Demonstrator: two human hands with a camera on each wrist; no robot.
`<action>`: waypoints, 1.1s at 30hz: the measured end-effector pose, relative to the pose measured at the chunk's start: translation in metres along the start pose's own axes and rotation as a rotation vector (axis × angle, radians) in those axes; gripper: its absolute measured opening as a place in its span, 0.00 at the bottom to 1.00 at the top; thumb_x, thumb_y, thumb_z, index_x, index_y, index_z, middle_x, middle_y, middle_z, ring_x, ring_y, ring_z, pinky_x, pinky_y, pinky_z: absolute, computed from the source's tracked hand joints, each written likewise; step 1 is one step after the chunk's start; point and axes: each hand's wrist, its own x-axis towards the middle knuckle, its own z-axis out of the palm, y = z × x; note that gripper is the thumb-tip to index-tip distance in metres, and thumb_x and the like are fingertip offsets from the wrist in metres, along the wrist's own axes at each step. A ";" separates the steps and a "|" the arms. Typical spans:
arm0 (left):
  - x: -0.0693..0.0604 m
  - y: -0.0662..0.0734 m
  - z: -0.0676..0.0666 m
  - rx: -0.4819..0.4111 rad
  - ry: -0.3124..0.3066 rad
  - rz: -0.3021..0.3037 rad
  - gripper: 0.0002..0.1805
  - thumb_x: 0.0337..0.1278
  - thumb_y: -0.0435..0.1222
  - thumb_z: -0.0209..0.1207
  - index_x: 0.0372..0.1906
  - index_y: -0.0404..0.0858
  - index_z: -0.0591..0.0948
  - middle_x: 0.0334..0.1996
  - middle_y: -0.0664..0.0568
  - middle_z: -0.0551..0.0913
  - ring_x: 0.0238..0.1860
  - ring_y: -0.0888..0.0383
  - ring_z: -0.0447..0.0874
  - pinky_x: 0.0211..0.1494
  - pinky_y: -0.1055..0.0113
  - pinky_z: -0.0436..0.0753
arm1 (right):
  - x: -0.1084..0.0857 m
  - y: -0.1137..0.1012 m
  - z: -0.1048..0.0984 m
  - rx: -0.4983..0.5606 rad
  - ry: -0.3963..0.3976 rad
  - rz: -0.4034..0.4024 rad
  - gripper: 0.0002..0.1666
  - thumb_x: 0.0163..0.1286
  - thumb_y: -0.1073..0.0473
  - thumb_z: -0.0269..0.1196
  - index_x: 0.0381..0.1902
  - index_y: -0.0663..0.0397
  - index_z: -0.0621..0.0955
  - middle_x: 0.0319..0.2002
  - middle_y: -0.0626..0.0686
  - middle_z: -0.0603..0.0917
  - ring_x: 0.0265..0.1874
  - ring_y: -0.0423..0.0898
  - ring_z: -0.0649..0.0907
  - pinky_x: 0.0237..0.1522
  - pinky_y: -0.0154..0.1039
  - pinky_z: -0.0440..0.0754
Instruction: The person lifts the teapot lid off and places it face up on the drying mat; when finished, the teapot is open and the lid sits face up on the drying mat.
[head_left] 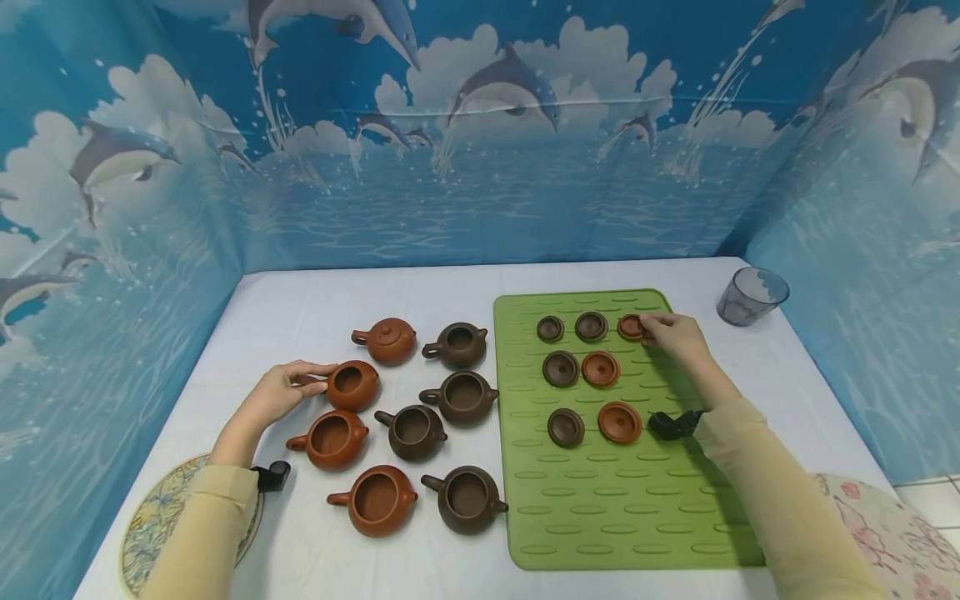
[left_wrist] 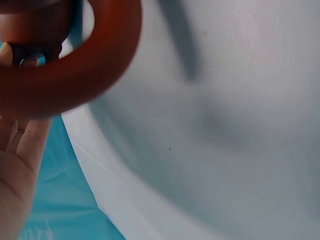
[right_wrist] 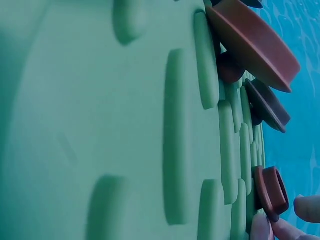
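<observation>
My left hand point(head_left: 288, 390) pinches the handle of a small reddish-brown clay teapot point(head_left: 352, 385), lidless, its opening facing up. In the left wrist view a larger teapot's handle point(left_wrist: 112, 55) partly hides that hold. At the far right of the green mat, my right hand point(head_left: 678, 337) grips the edge of a small reddish lid point(head_left: 631, 327) between thumb and fingers. Several more clay lids, such as a dark brown lid point(head_left: 592, 326) and a reddish lid point(head_left: 619, 422), lie upside down on the mat. Beside my left hand stands a reddish teapot point(head_left: 388, 342) with its lid on.
Several lidless teapots, among them a dark teapot point(head_left: 468, 500) and a reddish teapot point(head_left: 375, 500), stand left of the green mat point(head_left: 637, 517). A clear glass point(head_left: 752, 297) is at the back right. A patterned round mat point(head_left: 161, 517) lies under my left forearm.
</observation>
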 end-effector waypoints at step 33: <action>0.068 0.074 -0.020 0.125 -0.180 0.040 0.23 0.72 0.38 0.55 0.67 0.37 0.74 0.66 0.35 0.73 0.66 0.36 0.71 0.66 0.39 0.71 | -0.032 -0.202 0.212 -0.115 -0.366 -0.434 0.19 0.74 0.53 0.59 0.58 0.54 0.82 0.56 0.55 0.84 0.56 0.51 0.81 0.58 0.45 0.79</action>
